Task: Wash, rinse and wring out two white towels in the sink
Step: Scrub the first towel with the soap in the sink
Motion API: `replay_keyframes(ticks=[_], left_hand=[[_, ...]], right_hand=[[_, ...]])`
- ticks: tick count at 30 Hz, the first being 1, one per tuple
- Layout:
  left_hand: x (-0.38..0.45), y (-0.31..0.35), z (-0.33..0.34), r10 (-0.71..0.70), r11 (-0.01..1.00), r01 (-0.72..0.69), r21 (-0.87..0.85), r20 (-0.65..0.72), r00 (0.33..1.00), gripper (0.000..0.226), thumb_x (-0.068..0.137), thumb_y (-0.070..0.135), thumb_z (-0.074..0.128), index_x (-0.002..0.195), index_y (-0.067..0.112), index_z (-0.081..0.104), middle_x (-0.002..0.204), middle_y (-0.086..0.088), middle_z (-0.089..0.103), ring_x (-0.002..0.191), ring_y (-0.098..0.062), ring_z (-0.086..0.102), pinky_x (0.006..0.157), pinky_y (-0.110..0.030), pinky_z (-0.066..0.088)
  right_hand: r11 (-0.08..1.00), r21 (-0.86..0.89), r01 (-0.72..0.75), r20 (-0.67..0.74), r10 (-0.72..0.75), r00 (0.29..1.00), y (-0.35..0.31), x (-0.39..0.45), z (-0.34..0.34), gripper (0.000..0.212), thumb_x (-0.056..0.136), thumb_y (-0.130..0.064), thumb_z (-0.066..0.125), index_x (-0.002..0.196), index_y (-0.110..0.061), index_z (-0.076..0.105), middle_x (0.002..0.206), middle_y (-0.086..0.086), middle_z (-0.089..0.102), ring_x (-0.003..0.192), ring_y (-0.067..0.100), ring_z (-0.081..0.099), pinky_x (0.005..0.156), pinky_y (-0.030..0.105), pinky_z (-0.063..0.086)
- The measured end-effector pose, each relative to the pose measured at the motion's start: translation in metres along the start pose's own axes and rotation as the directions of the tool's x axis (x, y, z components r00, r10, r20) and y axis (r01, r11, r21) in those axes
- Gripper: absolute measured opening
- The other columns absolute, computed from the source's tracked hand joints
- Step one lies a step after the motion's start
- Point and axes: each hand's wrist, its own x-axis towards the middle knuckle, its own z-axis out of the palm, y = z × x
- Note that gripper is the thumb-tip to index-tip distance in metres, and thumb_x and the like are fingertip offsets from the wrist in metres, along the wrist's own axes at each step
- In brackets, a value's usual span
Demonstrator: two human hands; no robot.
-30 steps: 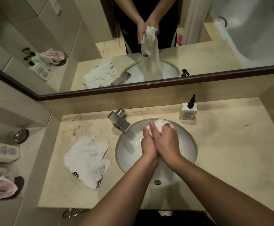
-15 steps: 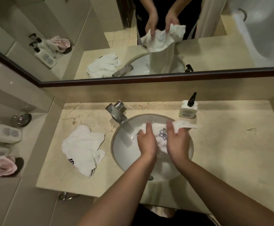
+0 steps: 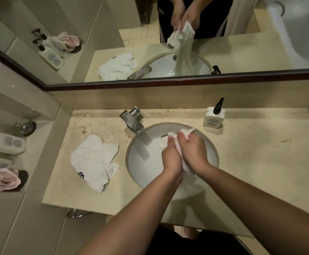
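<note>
while bunched over the sink point(image 3: 131, 168), wet towel point(image 3: 184, 133) clamped between left hand point(image 3: 171, 157) and right hand point(image 3: 193, 150), fingers point(image 3: 182, 139) curled round it. second towel point(image 3: 93, 159) crumpled on the table point(image 3: 260, 162), left of the basin, well apart.

A beige marble countertop point(image 3: 251, 162) is running wall to wall, dim warm light lying over it. A dark-framed mirror point(image 3: 223, 24) is spanning the wall above, reflecting what is probably a white bathtub point(image 3: 304, 24). Large beige wall tiles point(image 3: 12, 100) are lining the left side, where a ledge point(image 3: 45, 129) is stepping out.
</note>
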Motion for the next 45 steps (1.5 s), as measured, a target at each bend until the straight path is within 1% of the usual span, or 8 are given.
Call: replay_keyframes(ticks=[5, 10, 17, 25, 28, 31, 36, 45], left_hand=[[0.007, 0.01, -0.006, -0.022, 0.994, 0.015, -0.112, -0.057, 0.998, 0.045, 0.102, 0.047, 0.044, 0.088, 0.008, 0.064, 0.073, -0.007, 0.065, 0.071, -0.021, 0.065, 0.066, -0.028, 0.05], [0.003, 0.006, -0.008, 0.088, 0.996, -0.088, 0.02, -0.017, 0.996, 0.041, 0.102, 0.04, 0.048, 0.085, 0.009, 0.07, 0.073, -0.005, 0.072, 0.067, -0.017, 0.069, 0.057, -0.023, 0.05], [0.004, 0.019, -0.016, 0.004, 0.991, -0.014, -0.13, -0.076, 0.997, 0.034, 0.098, 0.038, 0.054, 0.079, 0.011, 0.063, 0.073, -0.006, 0.066, 0.061, -0.017, 0.064, 0.059, -0.026, 0.049], [-0.009, 0.016, -0.021, 0.063, 0.998, -0.062, 0.009, -0.084, 0.994, 0.037, 0.096, 0.033, 0.057, 0.067, 0.011, 0.062, 0.059, 0.0, 0.063, 0.055, -0.013, 0.06, 0.044, -0.017, 0.043], [-0.022, 0.005, -0.012, 0.084, 0.995, -0.087, 0.055, 0.043, 0.996, 0.035, 0.094, 0.037, 0.059, 0.072, 0.011, 0.069, 0.067, -0.005, 0.07, 0.061, -0.017, 0.066, 0.054, -0.022, 0.048], [-0.017, 0.01, -0.014, 0.109, 0.993, -0.105, 0.061, -0.065, 0.992, 0.039, 0.095, 0.037, 0.057, 0.069, 0.009, 0.066, 0.067, -0.005, 0.069, 0.061, -0.018, 0.064, 0.06, -0.027, 0.048], [-0.033, 0.003, -0.008, 0.029, 0.997, -0.03, -0.068, -0.011, 1.0, 0.032, 0.097, 0.031, 0.056, 0.079, 0.007, 0.067, 0.066, -0.005, 0.068, 0.05, -0.011, 0.064, 0.045, -0.017, 0.046], [-0.037, 0.003, -0.008, 0.052, 0.995, -0.052, -0.08, -0.001, 0.999, 0.032, 0.096, 0.031, 0.056, 0.075, 0.01, 0.065, 0.062, -0.004, 0.066, 0.049, -0.011, 0.063, 0.048, -0.019, 0.046]], right_hand=[[0.999, -0.013, -0.038, 0.024, 0.038, 0.999, -0.003, -0.009, 0.021, 0.047, 0.096, -0.041, 0.052, 0.101, 0.004, 0.063, 0.079, 0.011, 0.069, 0.078, 0.029, 0.068, 0.067, 0.034, 0.05], [0.99, 0.069, -0.119, -0.062, 0.124, 0.99, -0.006, 0.007, 0.012, 0.041, 0.097, -0.035, 0.053, 0.069, -0.007, 0.061, 0.07, 0.012, 0.066, 0.07, 0.031, 0.064, 0.062, 0.032, 0.044], [1.0, 0.001, -0.001, 0.02, 0.001, 1.0, -0.014, -0.019, 0.02, 0.039, 0.095, -0.037, 0.056, 0.073, -0.005, 0.062, 0.075, 0.015, 0.068, 0.072, 0.03, 0.064, 0.066, 0.036, 0.048], [0.999, 0.032, -0.01, 0.048, 0.008, 0.999, -0.01, -0.032, 0.017, 0.039, 0.095, -0.035, 0.054, 0.07, -0.006, 0.062, 0.07, 0.013, 0.068, 0.067, 0.029, 0.065, 0.062, 0.035, 0.048], [0.992, 0.045, -0.115, -0.078, 0.118, 0.99, -0.006, -0.007, 0.005, 0.038, 0.093, -0.035, 0.054, 0.075, -0.003, 0.064, 0.075, 0.014, 0.068, 0.076, 0.034, 0.066, 0.066, 0.036, 0.048], [0.995, 0.06, -0.086, -0.017, 0.087, 0.996, -0.004, -0.021, 0.01, 0.038, 0.093, -0.039, 0.055, 0.088, -0.003, 0.064, 0.075, 0.009, 0.069, 0.072, 0.026, 0.067, 0.06, 0.032, 0.047], [0.994, 0.073, -0.079, -0.047, 0.083, 0.995, -0.004, -0.018, -0.001, 0.038, 0.093, -0.032, 0.056, 0.063, -0.009, 0.057, 0.062, 0.007, 0.061, 0.068, 0.03, 0.063, 0.06, 0.032, 0.042], [0.998, 0.026, -0.052, -0.035, 0.053, 0.998, -0.014, -0.02, -0.007, 0.033, 0.092, -0.029, 0.054, 0.07, -0.005, 0.06, 0.067, 0.012, 0.064, 0.071, 0.032, 0.064, 0.062, 0.035, 0.044]])
